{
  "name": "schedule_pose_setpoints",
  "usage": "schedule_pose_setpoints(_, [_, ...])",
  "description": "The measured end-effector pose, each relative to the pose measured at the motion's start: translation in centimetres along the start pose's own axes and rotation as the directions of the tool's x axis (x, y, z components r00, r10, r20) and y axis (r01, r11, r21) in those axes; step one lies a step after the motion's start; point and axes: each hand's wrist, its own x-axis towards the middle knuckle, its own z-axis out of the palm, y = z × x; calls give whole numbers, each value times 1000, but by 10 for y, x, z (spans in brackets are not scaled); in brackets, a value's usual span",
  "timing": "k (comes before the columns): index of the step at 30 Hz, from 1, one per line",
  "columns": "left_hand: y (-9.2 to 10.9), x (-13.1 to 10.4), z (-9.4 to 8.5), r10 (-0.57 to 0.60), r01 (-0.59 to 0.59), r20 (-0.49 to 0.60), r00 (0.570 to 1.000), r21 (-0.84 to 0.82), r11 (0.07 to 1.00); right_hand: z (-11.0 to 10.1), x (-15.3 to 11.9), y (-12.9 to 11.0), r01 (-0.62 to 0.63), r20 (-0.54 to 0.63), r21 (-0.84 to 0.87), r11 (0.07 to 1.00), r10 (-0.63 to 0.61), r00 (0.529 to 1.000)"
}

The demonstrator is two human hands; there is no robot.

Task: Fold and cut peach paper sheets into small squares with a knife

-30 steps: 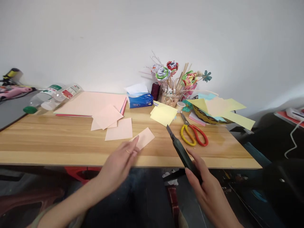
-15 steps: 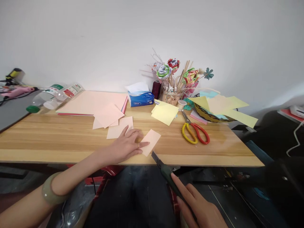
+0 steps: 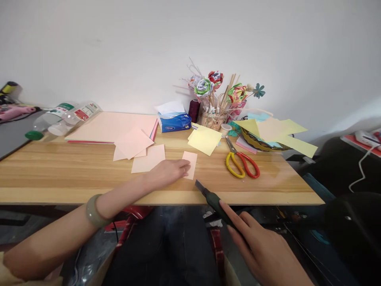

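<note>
A wooden table (image 3: pixel 89 174) stands by a pale wall (image 3: pixel 119 51). Nearest, the right hand (image 3: pixel 258 240) grips a knife (image 3: pixel 214 200), its blade (image 3: pixel 199 185) near a pink slip (image 3: pixel 192 161). The left hand (image 3: pixel 169 171) rests on the slip; whether pinching, I cannot tell. Beyond lie scissors (image 3: pixel 234 150), then a tissue pack (image 3: pixel 175 122).

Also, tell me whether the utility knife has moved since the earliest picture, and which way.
Yes. Judged against the scissors on the table, the utility knife in the right hand has moved left, its blade now nearer the table's front edge.
</note>
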Motion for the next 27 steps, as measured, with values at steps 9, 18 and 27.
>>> schedule_pose_setpoints(9, [-10, 7, 5, -42, 44, 24, 999, -80, 996, 4, 13, 8, 62, 75, -78, 995, -56, 996])
schedule_pose_setpoints(18, [-12, 4, 7, -62, 88, 139, 988, -197, 976, 3, 18, 12, 60, 80, -50, 997, -56, 995])
schedule_pose_setpoints(27, [-13, 3, 8, -60, 87, 132, 989, -214, 973, 5, 21, 11, 61, 103, -51, 997, -56, 993])
